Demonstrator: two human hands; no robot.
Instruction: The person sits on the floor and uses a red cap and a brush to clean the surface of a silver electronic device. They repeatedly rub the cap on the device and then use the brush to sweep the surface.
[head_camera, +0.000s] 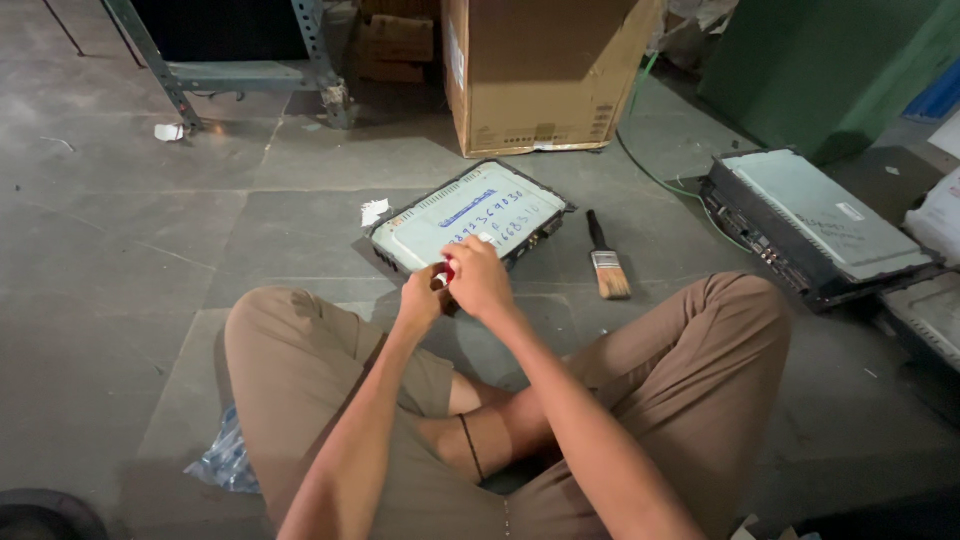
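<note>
Crossed legs (400, 400) fill the foreground on the concrete floor (120, 250). Left hand (420, 298) and right hand (480, 280) meet, pinching a small red object (449, 270) at the near edge of the flat electronics unit (470, 215). Risk: object slipping, marking the casing. Paintbrush (606, 262) lies beside.

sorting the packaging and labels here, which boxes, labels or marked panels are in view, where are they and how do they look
Cardboard box: top centre, on the floor, tall, brown.
Flat device: before both hands, pale rectangular panel, blue label strip and blue handwriting.
Second flat device: right, pale top, small white label.
Smaller carton: top, left of the big box, brown.
</note>
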